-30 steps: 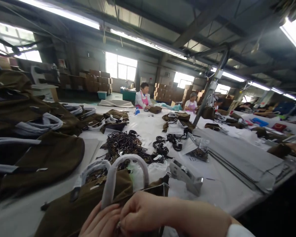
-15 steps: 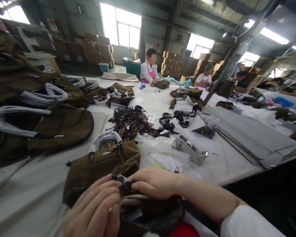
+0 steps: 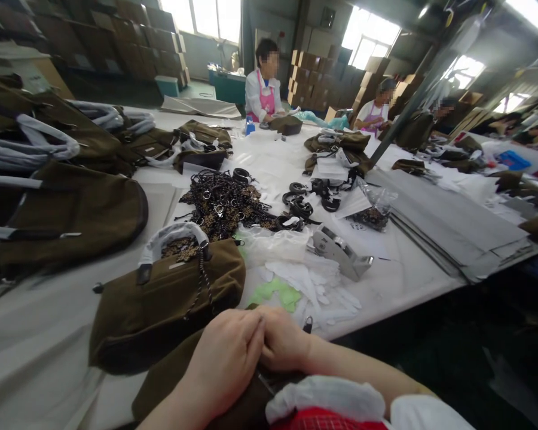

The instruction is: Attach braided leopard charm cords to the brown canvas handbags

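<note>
An olive-brown bag (image 3: 170,373) lies under both hands at the table's front edge, its wrapped handle close to my body. My left hand (image 3: 231,352) is closed on its upper edge, and my right hand (image 3: 283,337) is closed right beside it, touching. The fingertips of both are mostly hidden, but the bag's cloth runs beneath them. Just beyond lies another olive bag (image 3: 161,310) with a wrapped white handle and a dark beaded cord hanging over its front.
Behind are a heap of beaded cords (image 3: 224,203), coiled black straps (image 3: 300,203), a metal tape dispenser (image 3: 341,251) and white and green scraps (image 3: 278,294). Large bags (image 3: 72,209) fill the left; grey sheets (image 3: 448,221) lie right. People work across the table.
Both hands have come together on the bag, the left moving right and its fingers closing. The bag's open, zipped part no longer shows. The view has tilted downward.
</note>
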The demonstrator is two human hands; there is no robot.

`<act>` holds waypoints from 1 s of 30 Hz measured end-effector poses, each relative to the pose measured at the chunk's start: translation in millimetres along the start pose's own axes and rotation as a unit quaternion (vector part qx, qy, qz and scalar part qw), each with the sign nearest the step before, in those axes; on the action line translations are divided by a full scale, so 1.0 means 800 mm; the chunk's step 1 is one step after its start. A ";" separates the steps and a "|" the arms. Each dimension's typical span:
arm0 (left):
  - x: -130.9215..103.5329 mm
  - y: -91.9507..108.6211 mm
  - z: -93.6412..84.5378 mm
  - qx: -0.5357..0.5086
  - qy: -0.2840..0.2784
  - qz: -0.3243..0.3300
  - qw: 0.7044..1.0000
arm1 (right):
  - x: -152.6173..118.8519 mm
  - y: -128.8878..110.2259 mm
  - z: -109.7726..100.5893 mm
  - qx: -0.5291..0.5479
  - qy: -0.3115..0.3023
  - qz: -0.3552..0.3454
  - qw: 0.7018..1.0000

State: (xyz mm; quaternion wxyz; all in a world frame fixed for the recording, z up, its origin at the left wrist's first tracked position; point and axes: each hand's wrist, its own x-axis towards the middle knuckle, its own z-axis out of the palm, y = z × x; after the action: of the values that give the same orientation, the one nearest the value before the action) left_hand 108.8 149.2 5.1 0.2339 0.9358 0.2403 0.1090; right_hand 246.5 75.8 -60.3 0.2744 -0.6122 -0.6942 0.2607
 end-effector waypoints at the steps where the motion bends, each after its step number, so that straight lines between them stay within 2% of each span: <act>1: 0.000 0.003 0.002 -0.020 -0.007 0.007 1.000 | -0.005 -0.002 -0.013 -0.005 0.023 -0.036 0.999; 3: 0.003 0.004 0.007 -0.050 -0.033 0.009 0.998 | -0.013 0.003 -0.042 -0.013 0.082 -0.048 0.995; 5: 0.008 0.001 0.012 -0.061 -0.044 0.007 0.997 | -0.017 0.019 -0.070 -0.069 0.127 0.021 0.989; 6: 0.011 -0.001 0.014 -0.061 -0.040 0.009 0.997 | -0.016 0.031 -0.083 -0.121 0.130 0.074 0.981; 8: 0.014 -0.003 0.015 -0.055 -0.026 0.014 0.998 | -0.012 0.062 -0.104 -0.230 0.099 0.173 0.952; 10: 0.016 -0.005 0.015 -0.051 -0.020 0.014 0.998 | -0.006 0.094 -0.117 -0.298 0.050 0.226 0.926; 12: 0.015 -0.007 0.014 -0.055 -0.025 0.006 0.998 | -0.003 0.119 -0.123 -0.320 0.027 0.237 0.917; 14: 0.013 -0.010 0.014 -0.064 -0.030 -0.004 0.997 | -0.004 0.132 -0.126 -0.328 0.026 0.231 0.916; 18: 0.007 -0.017 0.015 -0.082 -0.027 -0.024 0.996 | -0.016 0.132 -0.140 -0.334 0.050 0.209 0.918; 20: 0.004 -0.020 0.014 -0.089 -0.022 -0.031 0.995 | -0.021 0.132 -0.153 -0.291 0.116 0.193 0.930; 22: 0.001 -0.021 0.014 -0.096 -0.019 -0.033 0.995 | -0.021 0.133 -0.166 -0.176 0.226 0.194 0.938; 23: 0.001 -0.021 0.014 -0.099 -0.017 -0.032 0.994 | -0.020 0.133 -0.171 -0.097 0.287 0.203 0.931; 24: 0.000 -0.022 0.014 -0.102 -0.014 -0.031 0.994 | -0.018 0.131 -0.176 -0.019 0.346 0.210 0.914; 26: 0.000 -0.023 0.016 -0.107 -0.007 -0.029 0.994 | -0.015 0.118 -0.183 0.095 0.456 0.198 0.862; 28: -0.001 -0.024 0.017 -0.109 0.002 -0.026 0.994 | -0.015 0.096 -0.187 0.135 0.566 0.131 0.803; 30: -0.003 -0.025 0.018 -0.112 0.009 -0.024 0.993 | -0.016 0.072 -0.189 0.113 0.638 0.058 0.760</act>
State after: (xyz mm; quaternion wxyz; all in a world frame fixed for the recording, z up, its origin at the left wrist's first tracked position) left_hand 103.2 157.9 -17.6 0.3376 0.8967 0.2508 0.1381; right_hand 394.8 74.0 6.8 0.7051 -0.6407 -0.2875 -0.0984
